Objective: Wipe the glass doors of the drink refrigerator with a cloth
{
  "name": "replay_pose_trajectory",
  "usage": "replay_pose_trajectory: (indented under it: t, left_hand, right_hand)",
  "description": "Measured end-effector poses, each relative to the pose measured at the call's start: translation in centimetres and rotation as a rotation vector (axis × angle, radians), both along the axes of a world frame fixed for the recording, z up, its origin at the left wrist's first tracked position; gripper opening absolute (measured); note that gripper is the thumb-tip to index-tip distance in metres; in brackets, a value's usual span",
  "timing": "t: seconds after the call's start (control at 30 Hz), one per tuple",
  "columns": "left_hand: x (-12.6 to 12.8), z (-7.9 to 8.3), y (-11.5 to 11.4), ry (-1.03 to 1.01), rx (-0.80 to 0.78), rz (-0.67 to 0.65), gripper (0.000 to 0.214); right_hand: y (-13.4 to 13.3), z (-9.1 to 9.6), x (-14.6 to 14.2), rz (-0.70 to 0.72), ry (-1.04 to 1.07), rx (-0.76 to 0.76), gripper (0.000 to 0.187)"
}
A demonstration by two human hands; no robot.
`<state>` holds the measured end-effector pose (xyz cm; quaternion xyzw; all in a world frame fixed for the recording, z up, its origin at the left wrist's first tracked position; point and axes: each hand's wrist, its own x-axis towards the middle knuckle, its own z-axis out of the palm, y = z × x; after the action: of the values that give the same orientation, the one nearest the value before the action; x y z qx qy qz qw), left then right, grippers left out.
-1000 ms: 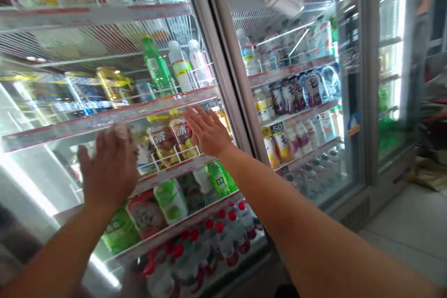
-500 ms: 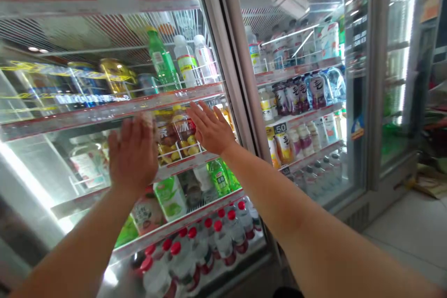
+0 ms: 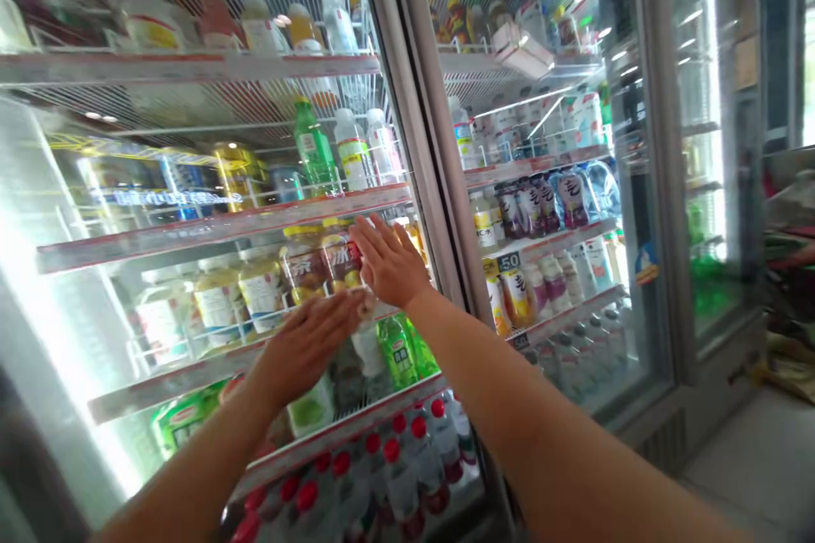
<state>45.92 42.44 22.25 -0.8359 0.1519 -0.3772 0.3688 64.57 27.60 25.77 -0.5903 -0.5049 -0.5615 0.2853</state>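
Right hand (image 3: 391, 265) spread flat, nothing gripped, seemingly bracing on the glass door (image 3: 178, 198) fronting the shelves (image 3: 222, 226), left hand (image 3: 309, 345) stretched just below with a pale wad (image 3: 366, 306) at its fingertips, grip unclear, bottles (image 3: 260, 288) labels-out, likely for reading.

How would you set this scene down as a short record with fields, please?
left hand: flat, fingers extended, nothing clearly seen in it
right hand: open, nearest in view to the yellow-capped tea bottles
touching anything: cannot tell
next shelf up: green bottle, gold can
lowest visible row: red-capped bottles
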Motion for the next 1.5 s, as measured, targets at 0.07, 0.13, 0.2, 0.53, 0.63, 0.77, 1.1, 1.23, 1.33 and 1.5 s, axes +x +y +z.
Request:
replay_pose_trajectory:
  t: [0.07,0.13,0.2,0.53,0.63,0.77,1.1,1.23,1.33,1.5]
  left_hand:
    - [-0.1,3.8,-0.4,-0.299,-0.199,0.06,0.059]
    - [0.1,6.3,-0.9,-0.563,-0.383,0.111,0.064]
    - [0.4,6.3,-1.2,-0.634,-0.447,0.15,0.067]
    - [-4.2,-4.1,2.1,0.043,0.066,0.075,0.06]
    - [-4.1,0.6,2.2,-0.289,-0.158,0.172,0.066]
    - [-2.7,4.2,1.3,-0.713,-0.482,0.24,0.068]
    - [-5.9,-7.3,3.0,0.096,0.053,0.062,0.057]
    - [-6.8,-2.3,3.9,-0.192,-0.128,0.183,0.06]
    - [-5.4,1.7,3.2,-0.646,-0.444,0.265,0.063]
    - [-1.7,2.6,1.5,-0.955,-0.728,0.236,0.062]
  right_hand:
    - [0.1,0.0,0.1,0.002,-0.008,0.008,0.06]
    - [0.0,0.0,0.0,0.004,-0.002,0.005,0.061]
    - [-0.1,0.0,-0.1,0.013,0.014,0.0,0.062]
    - [-0.3,-0.2,-0.3,0.057,0.026,0.005,0.062]
    - [-0.2,-0.2,-0.3,0.053,0.035,0.009,0.064]
    - [-0.2,-0.3,-0.2,0.053,0.031,0.006,0.064]
    - [-0.3,-0.2,-0.2,0.061,0.013,0.016,0.06]
    - [-0.2,-0.4,-0.1,0.077,0.014,0.019,0.06]
    - [-0.1,-0.5,0.0,0.083,0.016,0.022,0.063]
    - [-0.1,-0.7,0.1,0.084,0.007,0.03,0.063]
